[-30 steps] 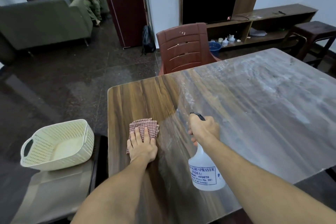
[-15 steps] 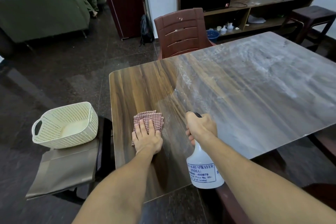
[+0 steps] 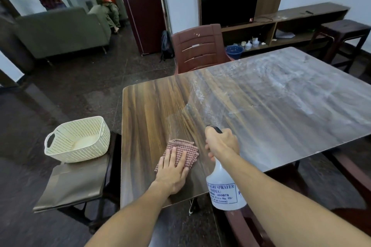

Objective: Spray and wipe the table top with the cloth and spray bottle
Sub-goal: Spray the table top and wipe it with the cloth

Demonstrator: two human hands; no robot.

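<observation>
pressing left hand [image 3: 173, 168] flat on cloth [image 3: 181, 151], right hand [image 3: 221, 143] gripping spray bottle [image 3: 223, 188]

Home living room: sofa [image 3: 60, 32], television [image 3: 228, 5].

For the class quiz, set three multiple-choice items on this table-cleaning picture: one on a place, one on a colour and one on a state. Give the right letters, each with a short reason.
1. Where does the cream basket stand?
A. on a low stand left of the table
B. on the table
C. on the floor

2. What colour is the cloth under the left hand?
A. plain blue
B. yellow
C. red-and-white checked

3. What is the right hand doing?
A. lying flat on the table
B. gripping the spray bottle
C. hanging empty

Answers:
1 A: the basket sits on the covered stand beside the table's left edge.
2 C: small red and white checks show beyond the fingers.
3 B: its fingers curl round the bottle's neck.
</observation>
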